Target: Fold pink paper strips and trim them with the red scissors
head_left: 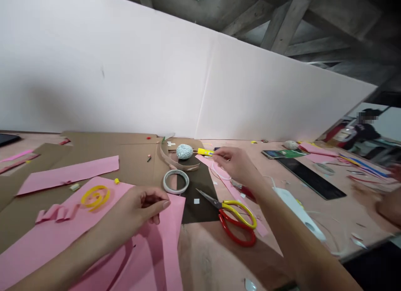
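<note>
Quick look at our bench: our two hands [184, 178] are well apart, with the dark card [200, 199] sitting between them as our reference point. Our right hand [233, 165] is just past the card's top right corner, fingers pinched on a thin pale strip [219, 172] that curls down below them, and a long pink paper strip [233, 195] runs under that hand, past the card's right edge. Our left hand [138, 207] hovers left of the card, fingers loosely curled over a big pink sheet [169, 224]; we can't tell if it's gripping anything. Also left of the card, on that sheet, are a yellow paper spiral [95, 198] and a folded pink strip [56, 213]. A roll of tape [176, 181] lies on the card's top left corner, with a clear curved strip [178, 161] and a speckled crumpled ball [184, 151] just beyond it. Red-and-yellow scissors [238, 220] rest with their blades on the card. Off to the card's right sit a white power strip [297, 211] and a phone [278, 154].
</note>
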Tool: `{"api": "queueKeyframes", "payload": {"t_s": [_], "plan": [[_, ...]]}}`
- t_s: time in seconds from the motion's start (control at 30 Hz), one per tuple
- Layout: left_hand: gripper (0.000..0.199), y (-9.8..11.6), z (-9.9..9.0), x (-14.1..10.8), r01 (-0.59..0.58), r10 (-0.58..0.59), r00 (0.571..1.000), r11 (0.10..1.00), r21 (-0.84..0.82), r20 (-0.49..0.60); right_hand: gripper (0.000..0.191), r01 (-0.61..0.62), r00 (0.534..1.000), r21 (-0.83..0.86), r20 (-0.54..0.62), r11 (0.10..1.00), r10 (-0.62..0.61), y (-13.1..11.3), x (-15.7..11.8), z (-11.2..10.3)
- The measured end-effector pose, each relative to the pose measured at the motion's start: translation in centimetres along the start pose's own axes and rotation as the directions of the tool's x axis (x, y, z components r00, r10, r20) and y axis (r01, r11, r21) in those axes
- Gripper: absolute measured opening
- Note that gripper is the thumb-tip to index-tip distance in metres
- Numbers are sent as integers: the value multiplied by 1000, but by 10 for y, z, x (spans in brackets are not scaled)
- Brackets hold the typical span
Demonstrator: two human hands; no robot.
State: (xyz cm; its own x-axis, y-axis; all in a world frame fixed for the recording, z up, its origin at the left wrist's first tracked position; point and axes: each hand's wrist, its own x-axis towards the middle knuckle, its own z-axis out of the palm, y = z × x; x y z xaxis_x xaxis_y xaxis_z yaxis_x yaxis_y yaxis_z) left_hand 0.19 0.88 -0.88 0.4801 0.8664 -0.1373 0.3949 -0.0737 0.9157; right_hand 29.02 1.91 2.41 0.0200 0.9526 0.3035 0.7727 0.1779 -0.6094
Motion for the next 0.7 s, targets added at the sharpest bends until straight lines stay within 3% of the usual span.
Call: {"api": "queueKeyframes", "payload": {"t_s": [0.1, 0.17, 0.37, 0.53, 0.7], "plan": [[31, -5, 2, -1, 5, -5, 1000, 999, 34, -12, 25, -78, 995, -118, 48, 990, 84, 23, -1, -34], [31, -5, 3, -2, -2, 4, 1000, 998, 60, -24, 24, -97, 985, -194, 122, 976, 123, 30, -9, -44], [32, -1, -2, -6, -35, 53, 992, 988, 151, -116, 16, -113, 938, -352, 270, 929, 216, 42, -35, -51], [34, -9, -3, -4, -19, 37, 994, 987, 162, -106, 18, -76, 883, -372, 405, 925, 235, 42, -76, -58], [31, -8, 3, -6, -60, 69, 995, 992, 115, -74, 24, -125, 875, -338, 405, 933, 264, 52, -111, -49]]}}
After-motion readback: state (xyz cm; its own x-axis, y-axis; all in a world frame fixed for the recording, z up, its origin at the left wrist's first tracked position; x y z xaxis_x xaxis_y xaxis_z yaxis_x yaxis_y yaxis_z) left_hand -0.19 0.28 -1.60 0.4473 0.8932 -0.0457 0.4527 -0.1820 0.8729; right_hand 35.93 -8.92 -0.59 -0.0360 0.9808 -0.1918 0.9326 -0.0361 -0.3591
